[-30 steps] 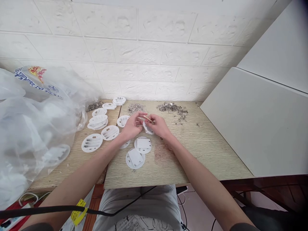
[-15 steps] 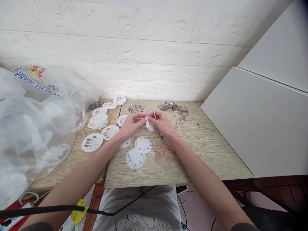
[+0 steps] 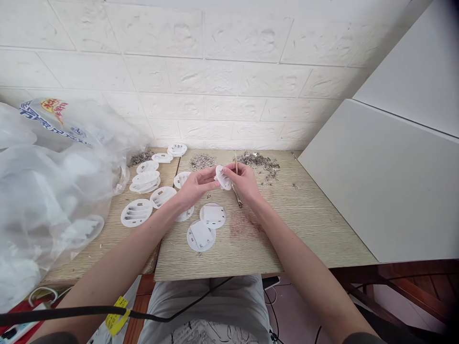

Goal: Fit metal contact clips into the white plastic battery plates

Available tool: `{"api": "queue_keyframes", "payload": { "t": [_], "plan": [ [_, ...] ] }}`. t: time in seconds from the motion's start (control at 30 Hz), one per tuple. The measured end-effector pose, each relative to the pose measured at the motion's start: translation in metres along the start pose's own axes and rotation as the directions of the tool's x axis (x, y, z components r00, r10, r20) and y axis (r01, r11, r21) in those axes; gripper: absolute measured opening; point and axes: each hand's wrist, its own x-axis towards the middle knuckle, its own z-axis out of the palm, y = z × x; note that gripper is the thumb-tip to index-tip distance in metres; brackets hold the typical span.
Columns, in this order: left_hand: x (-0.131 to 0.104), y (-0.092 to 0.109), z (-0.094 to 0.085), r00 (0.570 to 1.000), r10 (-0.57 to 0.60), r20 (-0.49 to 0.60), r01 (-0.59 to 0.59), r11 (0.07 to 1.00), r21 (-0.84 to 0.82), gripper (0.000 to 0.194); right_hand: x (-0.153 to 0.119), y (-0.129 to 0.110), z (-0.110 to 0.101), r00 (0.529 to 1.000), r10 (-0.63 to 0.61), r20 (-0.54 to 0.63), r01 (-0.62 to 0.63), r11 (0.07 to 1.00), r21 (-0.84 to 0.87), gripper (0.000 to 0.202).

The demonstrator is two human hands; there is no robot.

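Note:
Between my hands, above the wooden table (image 3: 304, 215), is a white round plastic piece (image 3: 224, 177), tilted on edge. My left hand (image 3: 195, 187) pinches its left side. My right hand (image 3: 244, 181) grips its upper right side and also has a thin wooden-handled tool (image 3: 236, 164) tucked in it, the metal end pointing down toward the table. Nearer to me, two white discs (image 3: 213, 216) with square backs overlap on the table. More white discs (image 3: 136, 213) with slots lie to the left, one partly behind my left wrist.
Small metal parts form a pile (image 3: 202, 162) behind my left hand, another pile (image 3: 260, 164) at the back right and a dark one (image 3: 141, 158) at the back left. A large plastic bag (image 3: 53, 191) covers the far left; grey panels (image 3: 387, 181) lean at the right.
The held white piece has turned so its round face shows more, and it sits slightly higher. The tool in my right hand now stands more upright. My right fingers have shifted on the piece.

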Motion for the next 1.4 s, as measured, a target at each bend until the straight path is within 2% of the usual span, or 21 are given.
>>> {"api": "queue_keyframes", "payload": {
  "t": [0.2, 0.4, 0.83, 1.1, 1.2, 1.4],
  "plan": [
    [0.0008, -0.0037, -0.0031, 1.000, 0.003, -0.030, -0.001, 0.998, 0.070, 0.052, -0.0008, -0.0007, -0.0007, 0.999, -0.046, -0.004, 0.045, 0.991, -0.126, 0.023],
    [0.0011, -0.0045, -0.0047, 0.997, -0.003, -0.075, 0.008, 0.998, 0.063, 0.051, -0.0020, -0.0029, -0.0019, 0.992, -0.127, -0.019, 0.119, 0.969, -0.218, 0.020],
    [-0.0003, -0.0041, -0.0040, 0.999, 0.027, -0.026, -0.025, 0.994, 0.109, 0.052, -0.0019, -0.0028, -0.0034, 0.990, -0.137, -0.024, 0.127, 0.960, -0.248, 0.018],
    [-0.0031, -0.0024, -0.0017, 0.999, 0.013, -0.050, -0.003, 0.983, 0.186, 0.054, -0.0021, 0.0027, -0.0020, 0.986, -0.169, 0.004, 0.162, 0.938, -0.307, 0.020],
    [-0.0024, -0.0028, -0.0029, 0.999, 0.014, -0.052, -0.004, 0.980, 0.198, 0.054, -0.0024, 0.0034, -0.0014, 0.990, -0.144, 0.003, 0.139, 0.951, -0.278, 0.021],
    [-0.0014, 0.0007, -0.0037, 1.000, 0.014, 0.018, -0.017, 0.989, 0.150, 0.050, -0.0018, -0.0016, -0.0030, 0.997, -0.017, 0.070, 0.023, 0.996, -0.084, 0.019]
  ]
}}
